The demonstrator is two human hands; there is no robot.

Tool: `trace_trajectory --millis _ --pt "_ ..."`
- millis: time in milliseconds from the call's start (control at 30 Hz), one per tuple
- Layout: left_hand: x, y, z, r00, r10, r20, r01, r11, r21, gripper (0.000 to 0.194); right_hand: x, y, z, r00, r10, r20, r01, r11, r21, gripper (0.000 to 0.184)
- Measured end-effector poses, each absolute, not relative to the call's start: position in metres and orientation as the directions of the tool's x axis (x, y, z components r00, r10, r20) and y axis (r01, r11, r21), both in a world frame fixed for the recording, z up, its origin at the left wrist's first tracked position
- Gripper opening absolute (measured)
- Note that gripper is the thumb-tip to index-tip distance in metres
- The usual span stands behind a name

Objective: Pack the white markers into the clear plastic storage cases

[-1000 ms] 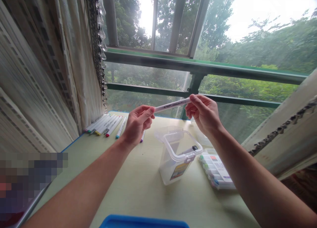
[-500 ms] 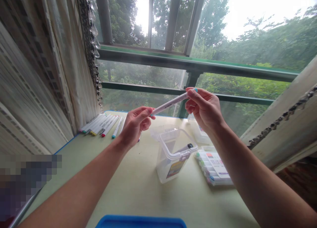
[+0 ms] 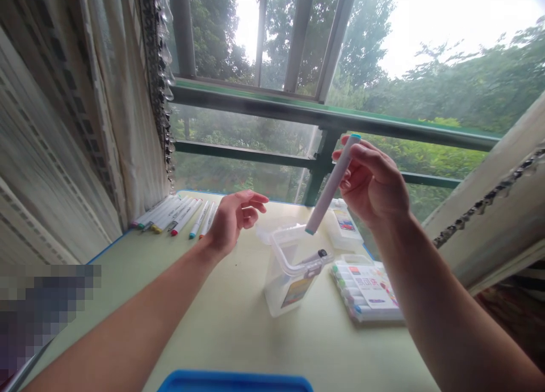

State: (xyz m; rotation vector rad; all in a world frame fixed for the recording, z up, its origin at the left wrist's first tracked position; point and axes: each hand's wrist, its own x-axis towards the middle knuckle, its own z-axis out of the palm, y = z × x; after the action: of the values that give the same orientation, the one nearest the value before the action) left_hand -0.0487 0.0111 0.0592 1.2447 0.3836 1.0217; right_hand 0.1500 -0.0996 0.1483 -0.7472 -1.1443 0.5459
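Note:
Pinched near its upper teal end, a white marker [image 3: 330, 190] hangs tilted from my right hand [image 3: 374, 182]. The marker's lower teal end is above the back rim of a clear plastic box [image 3: 276, 292], whose lid [image 3: 264, 234] is flipped back. Inside that box leans one marker with a dark end [image 3: 321, 254]. My left hand [image 3: 232, 219] holds nothing; its fingers are apart and point toward the box. Beyond it lies a row of white markers [image 3: 170, 215] with coloured ends, partly hidden by the hand.
Right of the box lies a flat case of markers [image 3: 370, 290] with a printed label. A second clear box [image 3: 343, 227] stands behind it near the window. A blue object [image 3: 234, 380] is at the near edge. Curtains [image 3: 97, 96] hang at the left.
My left hand has let go of the marker. My right hand has moved slightly right and turned the marker from nearly level to steeply tilted, its lower end now over the box.

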Motion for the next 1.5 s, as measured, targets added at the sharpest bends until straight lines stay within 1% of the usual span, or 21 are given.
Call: trace_trajectory --millis 167,300,467,733,900,1500 --pt "-0.049 0.012 0.058 0.527 0.804 0.275 -0.409 -0.043 0.911 0.033 0.145 -0.101 0.147 0.315 0.727 0.61 0.001 0.643 -0.766 0.015" --pt "-0.048 0.012 0.056 0.535 0.797 0.282 -0.385 -0.067 0.92 0.033 0.137 -0.106 0.148 0.285 0.748 0.599 0.068 0.607 -0.792 0.012" --pt "-0.048 0.012 0.055 0.542 0.79 0.285 -0.372 -0.079 0.925 0.031 0.131 -0.11 0.147 0.23 0.767 0.599 0.148 0.581 -0.801 0.019" --pt "-0.046 0.012 0.052 0.555 0.779 0.293 -0.372 -0.083 0.925 0.032 0.13 -0.11 0.144 0.156 0.827 0.539 0.09 0.532 -0.842 0.022" --pt "-0.046 0.011 0.053 0.559 0.774 0.298 -0.378 -0.082 0.922 0.032 0.127 -0.11 0.141 0.12 0.864 0.489 0.094 0.48 -0.872 0.025" --pt "-0.046 0.013 0.052 0.554 0.775 0.302 -0.374 -0.092 0.923 0.032 0.132 -0.106 0.135 0.051 0.895 0.444 0.093 0.438 -0.894 0.015"
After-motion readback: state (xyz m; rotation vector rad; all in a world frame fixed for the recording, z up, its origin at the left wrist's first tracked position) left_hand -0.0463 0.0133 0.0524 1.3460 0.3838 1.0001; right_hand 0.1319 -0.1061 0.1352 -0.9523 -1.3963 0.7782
